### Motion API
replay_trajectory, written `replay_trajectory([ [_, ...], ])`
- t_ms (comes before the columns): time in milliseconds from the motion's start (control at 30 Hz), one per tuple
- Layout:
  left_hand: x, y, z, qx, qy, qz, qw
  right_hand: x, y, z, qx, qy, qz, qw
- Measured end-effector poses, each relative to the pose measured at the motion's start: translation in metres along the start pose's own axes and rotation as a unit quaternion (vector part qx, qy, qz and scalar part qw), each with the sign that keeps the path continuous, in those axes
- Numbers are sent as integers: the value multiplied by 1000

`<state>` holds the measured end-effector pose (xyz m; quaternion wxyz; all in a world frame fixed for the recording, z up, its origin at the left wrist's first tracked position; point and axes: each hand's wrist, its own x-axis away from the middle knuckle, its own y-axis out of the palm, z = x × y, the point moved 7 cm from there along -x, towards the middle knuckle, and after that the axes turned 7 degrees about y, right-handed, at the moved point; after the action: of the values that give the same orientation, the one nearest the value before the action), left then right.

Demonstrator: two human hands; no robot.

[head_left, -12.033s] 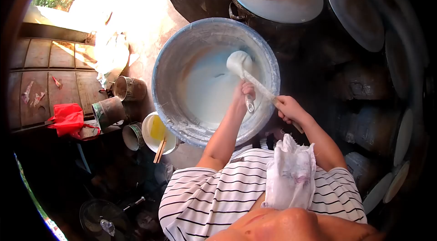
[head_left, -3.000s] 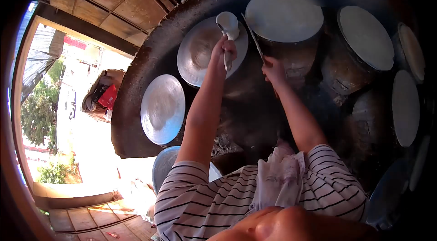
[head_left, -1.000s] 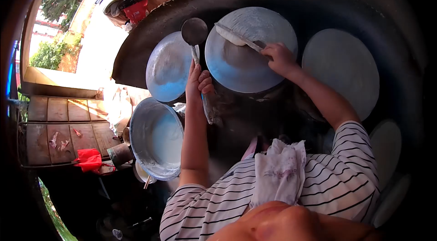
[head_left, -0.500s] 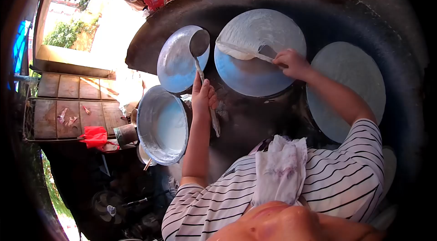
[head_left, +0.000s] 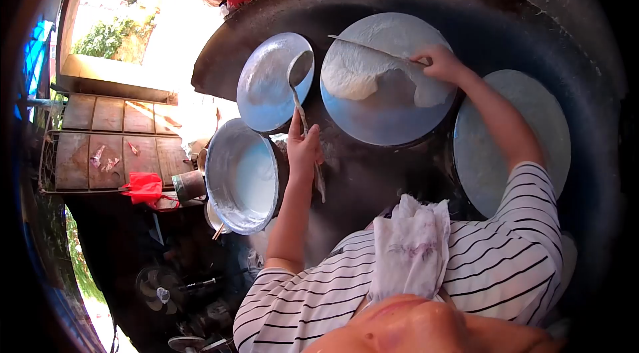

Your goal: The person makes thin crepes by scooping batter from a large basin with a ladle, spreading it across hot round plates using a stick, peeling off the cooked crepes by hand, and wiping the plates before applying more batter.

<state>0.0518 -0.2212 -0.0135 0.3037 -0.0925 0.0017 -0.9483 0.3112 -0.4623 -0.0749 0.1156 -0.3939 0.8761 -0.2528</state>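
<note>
My left hand grips the long, pale-coated handle of a ladle. The ladle's bowl hangs over the right side of a smaller round griddle. In my right hand is a thin flat spreader, its blade lying across the far part of a larger round griddle. Pale batter covers the upper part of that griddle in an uneven layer, with a darker bare patch near the middle. A deep basin with white batter stands left of my left forearm.
Right of my right forearm, a third griddle bears a pale round sheet. A dark curved rim surrounds the griddles. Farther left are a tiled ledge, a red bag and a fan.
My right hand has moved slightly right and away from me, turning the spreader across the batter. The batter layer has changed shape. My left hand still holds the ladle over the smaller griddle.
</note>
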Motion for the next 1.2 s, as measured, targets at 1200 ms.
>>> replay_trajectory([
  [1200, 201, -200, 170, 575, 117, -606, 538, 29, 359, -108, -460, 237, 317, 795],
])
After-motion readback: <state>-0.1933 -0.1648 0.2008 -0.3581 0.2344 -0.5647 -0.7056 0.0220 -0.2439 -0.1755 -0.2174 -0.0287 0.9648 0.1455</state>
